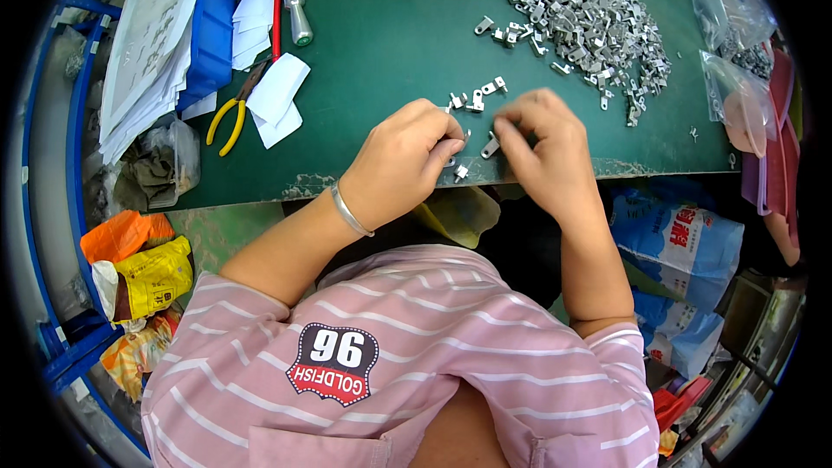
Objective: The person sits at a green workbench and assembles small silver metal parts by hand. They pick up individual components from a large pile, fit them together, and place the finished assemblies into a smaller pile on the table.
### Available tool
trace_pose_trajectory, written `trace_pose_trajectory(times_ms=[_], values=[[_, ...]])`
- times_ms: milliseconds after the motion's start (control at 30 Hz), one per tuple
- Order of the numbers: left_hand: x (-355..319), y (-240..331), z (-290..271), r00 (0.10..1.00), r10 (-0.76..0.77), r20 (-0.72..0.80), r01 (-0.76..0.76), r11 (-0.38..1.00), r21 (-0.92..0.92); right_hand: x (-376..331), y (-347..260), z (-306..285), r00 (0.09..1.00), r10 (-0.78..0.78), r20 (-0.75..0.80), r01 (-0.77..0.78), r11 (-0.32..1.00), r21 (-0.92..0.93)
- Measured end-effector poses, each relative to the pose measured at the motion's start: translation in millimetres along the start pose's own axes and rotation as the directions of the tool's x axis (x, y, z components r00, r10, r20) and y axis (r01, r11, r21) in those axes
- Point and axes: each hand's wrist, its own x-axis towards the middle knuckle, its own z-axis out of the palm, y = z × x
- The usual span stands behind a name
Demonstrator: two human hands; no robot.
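While our left hand (397, 159) pinches a metal part (468, 136) nearer us than the bracket heap (589, 22), we cannot tell whether our curled right hand (552, 143) grips anything.

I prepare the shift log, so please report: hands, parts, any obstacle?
Left grip: pinched on small metal part. Right grip: blurred, beside loose bracket, contact unclear. More brackets close by; pliers off to the left.
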Motion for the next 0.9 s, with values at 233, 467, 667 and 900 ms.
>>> trace_pose_trajectory(times_ms=[233, 467, 667, 900], values=[[8.5, -8.2, -6.1, 0.998, 0.018, -0.063, -0.007, 0.986, 0.168, 26.7, 30.9, 17.3, 0.969, -0.17, -0.18, 0.165, 0.985, -0.042], [20.1, -14.2, -10.3, 1.0, 0.023, -0.019, -0.021, 0.993, 0.118, 10.2, 21.8, 4.7, 0.944, -0.329, 0.005, 0.328, 0.942, 0.077], [22.3, -13.8, -11.8, 0.992, -0.125, -0.023, 0.126, 0.991, 0.035, 24.3, 13.1, 19.1, 0.98, -0.186, -0.065, 0.187, 0.982, -0.003], [14.3, -16.4, -23.8, 0.959, -0.273, 0.075, 0.276, 0.961, -0.023, 32.1, 16.0, 2.9, 0.98, 0.179, 0.083, -0.186, 0.979, 0.086]])
